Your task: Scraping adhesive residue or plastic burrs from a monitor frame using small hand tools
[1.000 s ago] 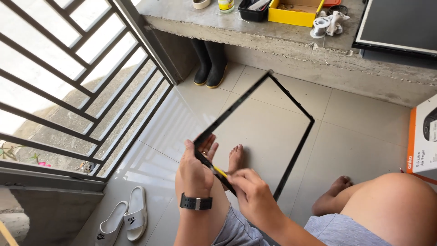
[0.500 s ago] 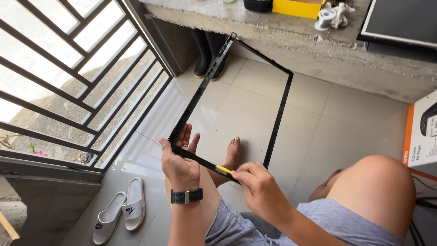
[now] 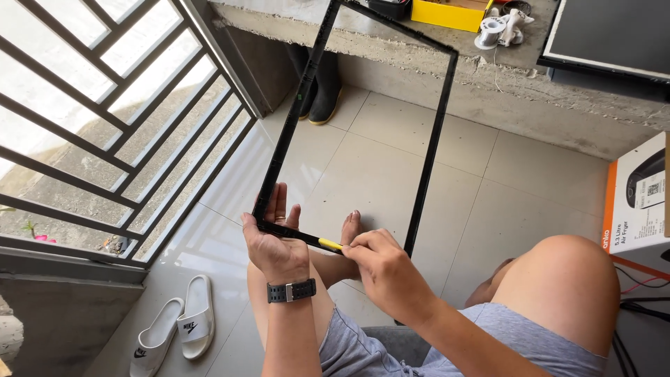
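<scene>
Seated person, knees up, gray shorts, on a tiled floor (image 3: 391, 167). Left hand (image 3: 273, 241), black watch at the wrist, is closed around the near left corner of a thin black rectangular frame (image 3: 429, 150), fingers spread up behind the bar, thumb in front. Right hand (image 3: 380, 262) is pinched shut on a small yellow-tipped tool (image 3: 330, 244), its tip touching the frame's bottom bar just beside the left hand. Judged step: working the tool along or into the bottom bar near the corner, perhaps prying or seating something; which, I cannot tell. The next move likely calls for a steady left-hand brace while the tool tip stays on the narrow bar, since the frame is long and would flex or swing. The frame itself: hollow, empty in the middle, slim matte black bars, held tilted away from the person, its far end up by the concrete desk (image 3: 488, 63). Nearer left, white slides (image 3: 178, 331) lie by the window grille (image 3: 105, 105). Right edge: an orange-and-white appliance box (image 3: 638, 202). Farther off, dark boots (image 3: 321, 91) under the desk; on it, a yellow tray (image 3: 450, 14) and a solder spool (image 3: 492, 29).
</scene>
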